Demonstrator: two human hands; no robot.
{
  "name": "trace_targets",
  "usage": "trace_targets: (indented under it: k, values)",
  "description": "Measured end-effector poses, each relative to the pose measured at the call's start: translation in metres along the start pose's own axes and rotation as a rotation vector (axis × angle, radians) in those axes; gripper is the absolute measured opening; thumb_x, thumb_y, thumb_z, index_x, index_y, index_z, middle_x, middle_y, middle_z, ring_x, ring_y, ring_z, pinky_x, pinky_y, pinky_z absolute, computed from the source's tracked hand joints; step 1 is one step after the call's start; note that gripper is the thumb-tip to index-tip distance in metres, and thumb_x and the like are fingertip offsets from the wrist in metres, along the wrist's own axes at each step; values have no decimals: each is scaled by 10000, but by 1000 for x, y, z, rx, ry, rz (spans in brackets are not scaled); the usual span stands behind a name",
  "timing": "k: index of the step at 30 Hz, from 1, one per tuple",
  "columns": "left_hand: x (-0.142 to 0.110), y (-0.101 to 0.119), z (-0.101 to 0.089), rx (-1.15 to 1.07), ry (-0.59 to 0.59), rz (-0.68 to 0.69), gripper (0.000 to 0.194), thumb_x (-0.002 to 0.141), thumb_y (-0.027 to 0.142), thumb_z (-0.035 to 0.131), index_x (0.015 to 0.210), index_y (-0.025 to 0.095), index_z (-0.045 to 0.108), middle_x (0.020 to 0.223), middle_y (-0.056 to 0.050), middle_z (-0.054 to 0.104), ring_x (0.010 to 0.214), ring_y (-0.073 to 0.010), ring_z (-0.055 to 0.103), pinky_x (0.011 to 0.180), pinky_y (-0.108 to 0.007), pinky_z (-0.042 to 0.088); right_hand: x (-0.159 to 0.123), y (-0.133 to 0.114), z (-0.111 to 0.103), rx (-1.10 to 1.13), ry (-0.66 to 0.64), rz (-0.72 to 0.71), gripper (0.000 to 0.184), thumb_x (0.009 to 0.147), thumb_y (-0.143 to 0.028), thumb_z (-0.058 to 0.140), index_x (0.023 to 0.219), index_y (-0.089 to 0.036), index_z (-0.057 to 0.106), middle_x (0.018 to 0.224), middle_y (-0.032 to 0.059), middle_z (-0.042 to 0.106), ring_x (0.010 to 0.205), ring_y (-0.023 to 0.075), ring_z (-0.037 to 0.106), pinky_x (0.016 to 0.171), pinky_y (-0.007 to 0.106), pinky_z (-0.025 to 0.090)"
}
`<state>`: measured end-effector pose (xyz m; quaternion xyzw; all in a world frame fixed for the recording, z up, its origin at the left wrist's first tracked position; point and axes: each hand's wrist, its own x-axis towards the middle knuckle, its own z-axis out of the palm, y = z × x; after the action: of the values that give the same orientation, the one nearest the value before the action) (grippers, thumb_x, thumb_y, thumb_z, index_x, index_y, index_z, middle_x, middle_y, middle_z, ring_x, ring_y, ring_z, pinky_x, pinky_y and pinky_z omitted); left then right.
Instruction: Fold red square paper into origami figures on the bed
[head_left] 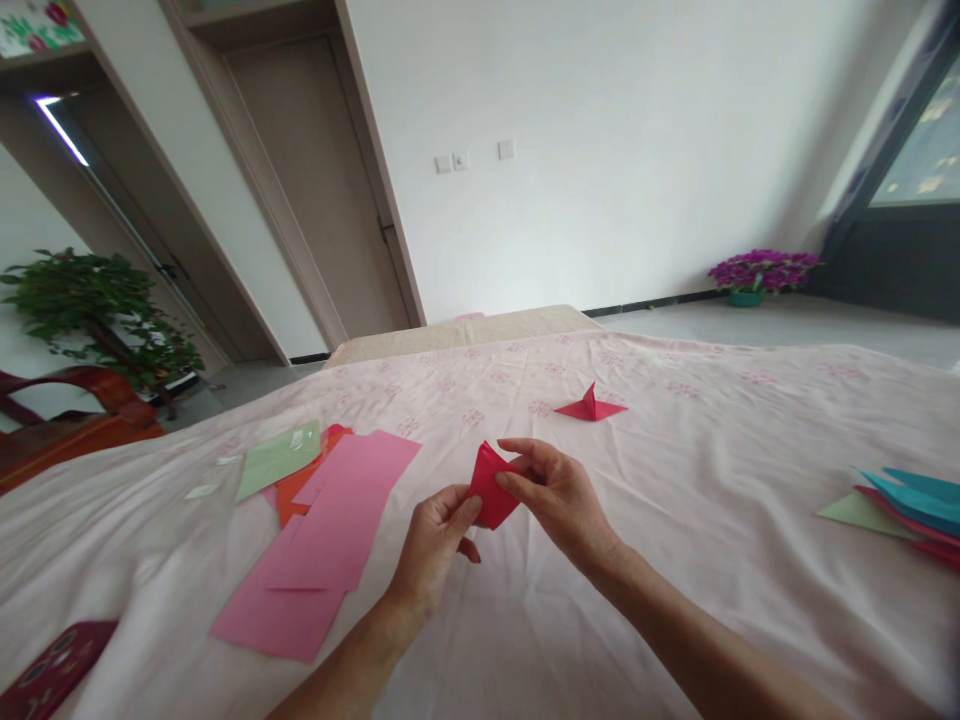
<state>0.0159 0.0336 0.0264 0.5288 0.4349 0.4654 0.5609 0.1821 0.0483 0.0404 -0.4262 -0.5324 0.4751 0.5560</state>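
A small piece of folded red paper (493, 492), roughly diamond-shaped, is held up above the cloth between both hands. My left hand (439, 535) pinches its lower left edge with thumb and fingers. On the right side, the thumb and fingers of my right hand (553, 492) grip the paper's edge. Beyond the hands, slightly to the right, a finished-looking red folded paper shape (591, 405) rests on the cloth with one point standing up. Pink paper sheets (341, 530) lie overlapping to the left of my left hand.
A pale floral cloth (660, 580) with wrinkles covers the surface. Green paper (279, 460) and orange paper (296, 492) lie by the pink sheets. Blue folded paper (919, 500) tops a pile at the right edge. A dark red phone-like object (60, 665) lies at lower left.
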Motion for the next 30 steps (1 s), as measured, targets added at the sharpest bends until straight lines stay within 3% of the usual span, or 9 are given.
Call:
trace_targets:
  k: [3, 6, 9, 12, 19, 24, 30]
  values:
    - [1, -4, 1, -142, 64, -46, 359, 776, 439, 702, 949, 125, 725, 878, -97, 698, 780, -172, 607, 466, -184, 466, -4, -2, 2, -24, 39, -66, 400, 786, -365, 680, 1141, -193, 617, 870, 35, 675, 726, 161, 600, 648, 294, 479]
    - [3, -4, 0, -280, 148, -73, 359, 700, 428, 776, 888, 126, 734, 870, -82, 709, 750, -148, 630, 518, -182, 505, -10, -4, 4, -136, 176, -183, 306, 859, -387, 604, 1118, -226, 624, 1049, 63, 650, 828, 172, 594, 705, 308, 482]
    - [6, -4, -2, -367, 188, -103, 350, 660, 395, 818, 879, 133, 740, 846, -59, 720, 710, -117, 646, 580, -172, 530, -16, -1, 7, -250, 249, -326, 180, 866, -335, 603, 1005, -231, 649, 965, 47, 624, 788, 162, 579, 650, 287, 465]
    - [7, -5, -3, -392, 179, -96, 349, 670, 380, 817, 899, 128, 741, 852, -62, 728, 718, -114, 658, 610, -168, 539, -19, 6, 10, -267, 225, -393, 151, 866, -273, 603, 1005, -238, 650, 931, 35, 603, 757, 149, 579, 616, 274, 459]
    - [4, -3, -1, -363, 132, -58, 361, 725, 392, 773, 971, 131, 736, 982, -103, 723, 846, -174, 671, 654, -220, 560, -20, 13, 11, -262, 230, -434, 286, 877, -223, 584, 1157, -268, 619, 1057, 49, 626, 798, 154, 607, 634, 287, 479]
    - [3, -1, -2, -259, 110, -22, 404, 754, 450, 724, 1001, 130, 725, 1019, -134, 708, 888, -224, 658, 546, -227, 528, -20, 14, 10, -269, 229, -493, 299, 884, -198, 571, 1167, -280, 621, 1050, 52, 628, 802, 158, 609, 632, 291, 481]
    - [4, -1, -3, -115, 73, 6, 380, 797, 450, 671, 990, 127, 728, 898, -121, 718, 669, -147, 627, 414, -170, 374, -22, 10, 8, -298, 98, -559, 377, 871, -157, 566, 1219, -299, 602, 1003, 48, 617, 842, 167, 594, 631, 287, 490]
